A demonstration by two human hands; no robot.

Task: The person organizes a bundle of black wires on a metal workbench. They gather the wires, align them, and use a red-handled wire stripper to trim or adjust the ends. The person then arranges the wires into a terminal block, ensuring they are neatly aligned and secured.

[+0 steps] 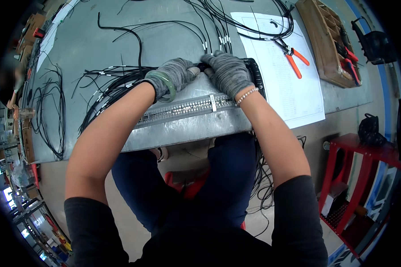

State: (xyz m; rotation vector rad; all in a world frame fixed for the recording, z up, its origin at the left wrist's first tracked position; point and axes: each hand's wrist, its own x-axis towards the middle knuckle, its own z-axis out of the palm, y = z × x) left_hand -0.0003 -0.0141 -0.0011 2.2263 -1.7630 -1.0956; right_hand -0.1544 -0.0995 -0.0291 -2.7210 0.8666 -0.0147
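Both my hands wear grey knit gloves and meet near the middle of the table. My left hand [176, 75] has its fingers closed at one end of a short dark stretch of a black cable bundle [203, 66]. My right hand [227, 73] is curled over the same bundle from the other side; its fingertips are partly hidden. Beyond the right hand, a thick black ribbed length [255, 75] bends down toward the table edge. Just past my fingers, several thin black wires [225, 42] with white marker sleeves run away from me.
In front of my wrists lies a metal strip of small terminals [178, 109]. Labelled black wires [107, 86] spread to the left. Orange-handled pliers [294, 60] rest on a printed sheet [294, 98], beside a wooden tool box [327, 40]. A red cart [349, 147] stands at right.
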